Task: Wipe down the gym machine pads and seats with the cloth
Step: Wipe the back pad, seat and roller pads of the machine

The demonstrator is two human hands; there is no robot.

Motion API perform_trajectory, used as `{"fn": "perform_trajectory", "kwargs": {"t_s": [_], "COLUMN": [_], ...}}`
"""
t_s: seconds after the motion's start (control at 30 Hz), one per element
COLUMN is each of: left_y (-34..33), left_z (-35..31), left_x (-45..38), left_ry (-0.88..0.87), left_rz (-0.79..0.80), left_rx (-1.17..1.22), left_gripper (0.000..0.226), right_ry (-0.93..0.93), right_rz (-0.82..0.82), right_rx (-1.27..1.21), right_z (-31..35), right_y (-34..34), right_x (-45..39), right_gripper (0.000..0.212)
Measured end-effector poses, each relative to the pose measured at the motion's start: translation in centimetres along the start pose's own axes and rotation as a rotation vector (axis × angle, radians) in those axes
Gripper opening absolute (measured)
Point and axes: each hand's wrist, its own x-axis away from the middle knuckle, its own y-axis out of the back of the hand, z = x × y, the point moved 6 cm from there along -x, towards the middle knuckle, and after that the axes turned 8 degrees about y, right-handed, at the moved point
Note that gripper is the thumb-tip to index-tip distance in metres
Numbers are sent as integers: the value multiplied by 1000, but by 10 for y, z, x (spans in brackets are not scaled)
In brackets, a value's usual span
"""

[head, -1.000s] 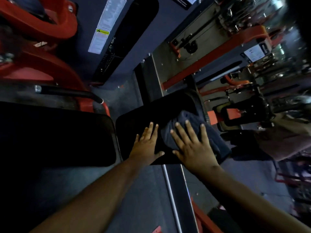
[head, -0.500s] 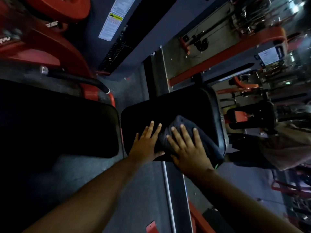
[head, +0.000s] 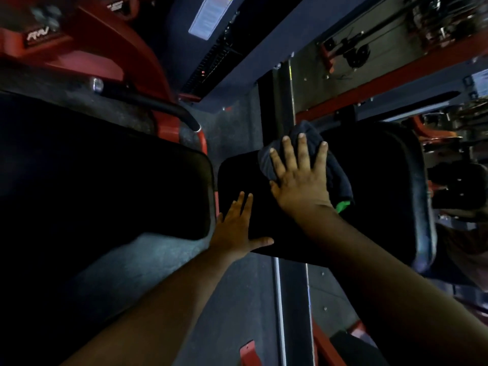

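Observation:
A black padded seat (head: pixel 375 186) lies in the middle of the view. On its far left part sits a bunched dark blue cloth (head: pixel 336 170) with a green tag at its near edge. My right hand (head: pixel 298 175) presses flat on the cloth, fingers spread and straight. My left hand (head: pixel 235 228) rests flat on the seat's near left corner, fingers straight, thumb out along the front edge. A second, larger black pad (head: pixel 105 175) fills the left side; neither hand touches it.
A red machine frame (head: pixel 105 48) and a black handle bar (head: pixel 158 107) rise behind the left pad. A dark weight-stack shroud (head: pixel 211 22) with a white label stands at the back. Grey floor and a metal rail (head: pixel 280 299) run below the seat. More machines crowd the right.
My right hand has slid the cloth away from me, from the seat's near edge toward its far left part. My left hand stays on the near left corner. The camera moved closer.

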Motion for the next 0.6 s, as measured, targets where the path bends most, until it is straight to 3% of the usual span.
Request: {"fn": "perform_trajectory", "kwargs": {"t_s": [0.3,0.6], "left_y": [-17,-29], "left_z": [91,122], "left_x": [-14,-3], "left_ry": [84,120], "left_rz": [56,39], "left_rx": [-142,-222], "left_gripper": [109,116], "right_ry": [128,357], "right_rz": [108,172], "right_rx": [40,7], "right_z": [95,151], "right_y": [-42,-67], "right_x": [-70,-63], "right_gripper": [75,68]}}
